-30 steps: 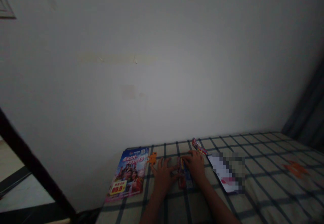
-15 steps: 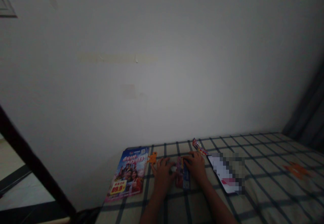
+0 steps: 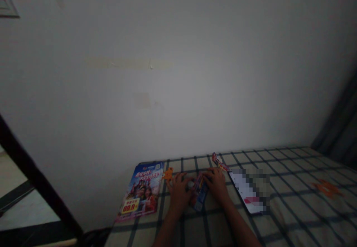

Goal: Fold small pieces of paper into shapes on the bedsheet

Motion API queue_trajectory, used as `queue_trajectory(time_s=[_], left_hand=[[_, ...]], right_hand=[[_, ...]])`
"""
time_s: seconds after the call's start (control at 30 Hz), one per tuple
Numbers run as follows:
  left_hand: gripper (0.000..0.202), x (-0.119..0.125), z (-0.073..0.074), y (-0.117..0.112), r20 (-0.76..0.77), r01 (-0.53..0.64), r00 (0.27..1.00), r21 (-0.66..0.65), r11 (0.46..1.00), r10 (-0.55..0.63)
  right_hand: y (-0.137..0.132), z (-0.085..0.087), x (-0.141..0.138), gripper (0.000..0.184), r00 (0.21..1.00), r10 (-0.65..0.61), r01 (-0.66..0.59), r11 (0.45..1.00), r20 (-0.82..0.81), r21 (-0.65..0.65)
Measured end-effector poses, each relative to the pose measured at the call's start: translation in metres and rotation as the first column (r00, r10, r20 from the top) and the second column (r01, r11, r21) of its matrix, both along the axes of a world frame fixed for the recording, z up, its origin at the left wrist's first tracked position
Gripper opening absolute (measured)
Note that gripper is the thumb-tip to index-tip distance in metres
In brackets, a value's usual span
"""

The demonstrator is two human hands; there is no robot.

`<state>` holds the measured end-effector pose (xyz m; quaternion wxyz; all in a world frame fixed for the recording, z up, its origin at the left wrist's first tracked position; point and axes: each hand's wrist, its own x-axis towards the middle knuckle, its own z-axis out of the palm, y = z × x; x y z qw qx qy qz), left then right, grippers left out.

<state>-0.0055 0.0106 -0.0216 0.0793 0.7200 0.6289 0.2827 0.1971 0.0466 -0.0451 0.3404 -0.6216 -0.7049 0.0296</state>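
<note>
A narrow red and blue packet (image 3: pixel 198 194) lies tilted between my two hands on a checked bed sheet (image 3: pixel 292 209). My left hand (image 3: pixel 178 192) rests on the sheet at the packet's left side, fingers curled against it. My right hand (image 3: pixel 216 184) holds the packet's upper right end with bent fingers. The light is dim, so the grip is hard to read in detail. A small orange piece (image 3: pixel 167 174) lies just beyond my left hand.
A colourful printed leaflet (image 3: pixel 141 192) lies at the left edge of the bed. A long red wrapper (image 3: pixel 219 162) and a flat white and pink sheet (image 3: pixel 248 192) lie right of my hands. A white wall rises behind. A dark bed-frame bar (image 3: pixel 36 182) slants at left.
The packet has turned from upright to tilted, its lower end swinging left toward my left hand. Both hands stayed in about the same spot, with the left fingers curling in.
</note>
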Motion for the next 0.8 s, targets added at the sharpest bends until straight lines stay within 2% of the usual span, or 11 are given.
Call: queue_trajectory(time_s=[0.17,0.33,0.5,0.67,0.8], left_hand=[[0.038,0.001,0.002,-0.001,-0.019,-0.012,1.000,-0.013,1.000,0.012],[0.038,0.002,0.001,0.000,0.023,-0.038,0.999,0.012,0.999,0.038],[0.059,0.001,-0.008,0.007,0.048,-0.109,0.993,0.055,0.993,0.106],[0.058,-0.001,-0.014,0.010,0.015,-0.128,0.992,0.076,0.989,0.127],[0.060,-0.001,-0.010,0.008,0.012,-0.129,0.992,0.027,0.991,0.129]], right_hand=[[0.001,-0.002,0.004,0.016,0.997,0.030,-0.029,0.999,-0.065,0.013],[0.002,-0.005,0.007,0.015,0.975,0.051,-0.033,0.996,-0.216,0.083],[0.001,-0.006,0.011,0.022,0.898,0.063,0.035,0.976,-0.436,0.214],[-0.004,-0.002,0.017,0.031,0.821,0.092,0.095,0.951,-0.564,0.293],[-0.011,0.004,0.017,0.030,0.801,0.097,0.195,0.891,-0.590,0.410]])
